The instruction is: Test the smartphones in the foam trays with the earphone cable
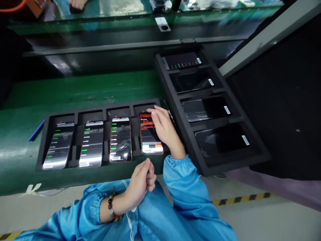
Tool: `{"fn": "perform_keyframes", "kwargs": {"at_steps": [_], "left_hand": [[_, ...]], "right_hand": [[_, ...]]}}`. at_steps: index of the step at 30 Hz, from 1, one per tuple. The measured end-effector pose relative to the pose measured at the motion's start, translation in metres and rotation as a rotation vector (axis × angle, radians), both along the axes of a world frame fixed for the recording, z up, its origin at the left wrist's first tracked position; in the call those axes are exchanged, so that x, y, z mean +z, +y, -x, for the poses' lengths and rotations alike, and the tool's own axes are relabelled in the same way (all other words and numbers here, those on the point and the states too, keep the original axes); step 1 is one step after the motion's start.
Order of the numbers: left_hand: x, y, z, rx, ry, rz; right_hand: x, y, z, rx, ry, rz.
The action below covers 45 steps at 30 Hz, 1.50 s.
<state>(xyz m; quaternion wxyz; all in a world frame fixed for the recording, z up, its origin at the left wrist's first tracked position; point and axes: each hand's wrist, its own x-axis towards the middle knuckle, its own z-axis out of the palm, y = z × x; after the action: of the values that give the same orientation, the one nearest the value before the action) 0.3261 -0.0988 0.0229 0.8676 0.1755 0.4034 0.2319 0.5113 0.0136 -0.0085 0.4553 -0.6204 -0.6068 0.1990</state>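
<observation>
My right hand (165,129) lies over the upper right part of a lit smartphone (147,137), fingers stretched out toward its top edge. Red text fills the top of that screen, with white, green and orange blocks at the bottom. The phone rests in the rightmost slot of a black foam tray (106,108). Closer to my body, below the tray's edge, my left hand (142,177) is closed with curled fingers; whatever it may hold is hidden. A thin white cord (129,222) runs down beside its wrist. Another lit phone (120,140) lies one slot to the left.
Two more lit phones (91,144) fill the tray's left slots. A second black tray (185,134), holding several dark-screened phones with white labels, stands to the right. A blue pen (36,130) lies at the left. Beyond the ledge, another person's hand (77,4) shows.
</observation>
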Motion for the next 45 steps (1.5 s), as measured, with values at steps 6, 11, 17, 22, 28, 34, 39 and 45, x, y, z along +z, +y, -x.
{"fn": "perform_keyframes", "kwargs": {"at_steps": [6,11,17,22,28,34,39,45], "left_hand": [[-0.007,0.000,0.005,0.011,-0.038,-0.059],[-0.008,0.002,0.005,0.036,-0.043,-0.123],[-0.007,0.002,0.006,0.067,-0.086,-0.066],[-0.003,0.002,0.007,0.107,-0.085,-0.007],[0.002,0.010,0.004,0.144,-0.076,0.019],[0.002,0.014,0.002,0.150,-0.041,0.092],[-0.002,0.012,0.002,0.121,-0.046,0.055],[-0.005,0.014,0.003,0.106,-0.084,0.072]], "right_hand": [[0.002,-0.002,0.000,0.013,0.001,0.013],[0.003,-0.002,-0.001,0.004,0.000,0.026],[0.002,-0.001,-0.002,-0.005,-0.022,0.034],[0.003,-0.001,-0.002,-0.004,-0.030,0.036],[0.007,-0.002,-0.002,-0.005,-0.031,0.047],[0.009,0.000,0.000,-0.020,-0.029,0.061],[0.010,-0.007,0.001,0.009,0.003,0.068],[0.008,-0.053,0.002,0.017,0.113,0.111]]}}
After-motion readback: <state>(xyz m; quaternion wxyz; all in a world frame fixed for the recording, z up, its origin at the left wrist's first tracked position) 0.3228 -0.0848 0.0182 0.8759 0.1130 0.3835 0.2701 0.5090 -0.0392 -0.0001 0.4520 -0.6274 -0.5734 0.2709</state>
